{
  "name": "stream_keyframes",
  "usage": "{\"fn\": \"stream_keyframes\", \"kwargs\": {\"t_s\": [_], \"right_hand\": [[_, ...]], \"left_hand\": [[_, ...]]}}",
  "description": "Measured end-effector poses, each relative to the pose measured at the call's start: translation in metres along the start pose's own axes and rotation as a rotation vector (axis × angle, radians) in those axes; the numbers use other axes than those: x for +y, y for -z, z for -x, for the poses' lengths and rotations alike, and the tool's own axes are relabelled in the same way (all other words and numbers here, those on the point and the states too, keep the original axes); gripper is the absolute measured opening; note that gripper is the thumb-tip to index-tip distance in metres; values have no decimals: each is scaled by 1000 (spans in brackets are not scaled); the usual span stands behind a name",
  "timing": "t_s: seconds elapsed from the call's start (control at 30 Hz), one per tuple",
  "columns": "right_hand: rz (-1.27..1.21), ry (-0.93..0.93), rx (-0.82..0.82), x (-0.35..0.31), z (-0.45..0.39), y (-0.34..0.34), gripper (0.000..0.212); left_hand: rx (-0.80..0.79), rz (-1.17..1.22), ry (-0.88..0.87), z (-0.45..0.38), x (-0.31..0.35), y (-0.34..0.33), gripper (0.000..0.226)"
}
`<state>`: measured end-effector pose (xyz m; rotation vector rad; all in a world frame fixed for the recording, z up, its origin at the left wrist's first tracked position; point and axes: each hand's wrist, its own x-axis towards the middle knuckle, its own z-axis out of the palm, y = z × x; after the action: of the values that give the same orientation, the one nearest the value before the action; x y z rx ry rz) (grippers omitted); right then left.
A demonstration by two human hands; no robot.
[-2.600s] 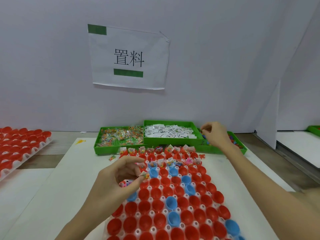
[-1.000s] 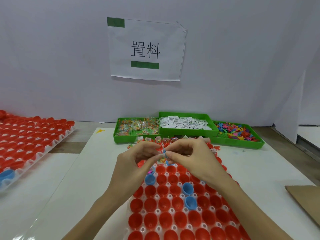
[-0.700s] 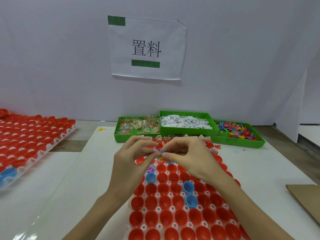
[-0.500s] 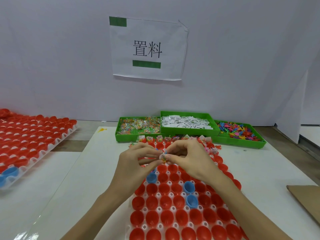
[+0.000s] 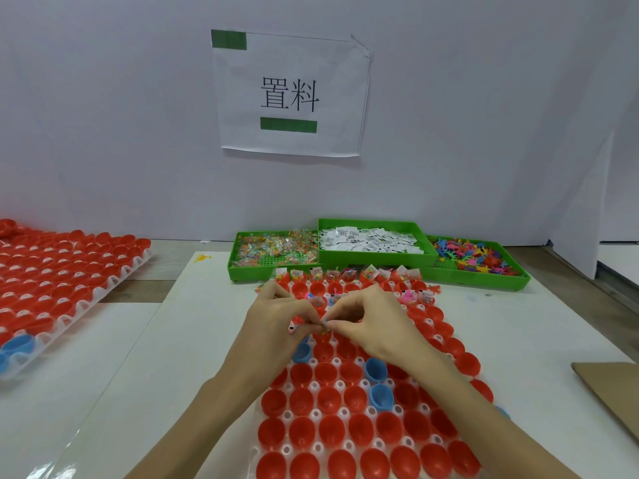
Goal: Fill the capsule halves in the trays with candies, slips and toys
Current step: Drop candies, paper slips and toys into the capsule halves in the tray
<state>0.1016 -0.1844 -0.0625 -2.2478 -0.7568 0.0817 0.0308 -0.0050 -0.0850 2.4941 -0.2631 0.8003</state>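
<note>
pinching one small item point(image 5: 324, 327), both hands point(image 5: 276, 319) point(image 5: 371, 323) under the paper sign point(image 5: 290, 95) (置料)

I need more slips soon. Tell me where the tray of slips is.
In the head view, the tray of slips sits at the far table edge against the wall, between the candy tray and the toy tray.

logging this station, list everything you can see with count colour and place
capsule tray: one, clear, red and a few blue halves, centre
second tray: one, red halves, left
candy bin: one, green, back left
slip bin: one, green, white slips, back middle
toy bin: one, green, mixed colours, back right
wall sign: one, white, green tape
cardboard: one, brown, right edge
left hand: pinching a small item
right hand: pinching the same item
</note>
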Motion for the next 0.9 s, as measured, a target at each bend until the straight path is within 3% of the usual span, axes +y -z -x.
{"fn": "stream_keyframes", "kwargs": {"t_s": [0.57, 0.73, 0.9], "right_hand": [[112, -17, 9, -2, -3, -14, 11], [88, -60, -69, 2, -4, -6, 10], [109, -43, -6, 0, -4, -10, 7]], "left_hand": [[-217, -123, -20, -10, -5, -7, 9], [-173, -111, -13, -8, -1, -9, 5], [-114, -52, 64, -7, 0, -7, 5]]}}
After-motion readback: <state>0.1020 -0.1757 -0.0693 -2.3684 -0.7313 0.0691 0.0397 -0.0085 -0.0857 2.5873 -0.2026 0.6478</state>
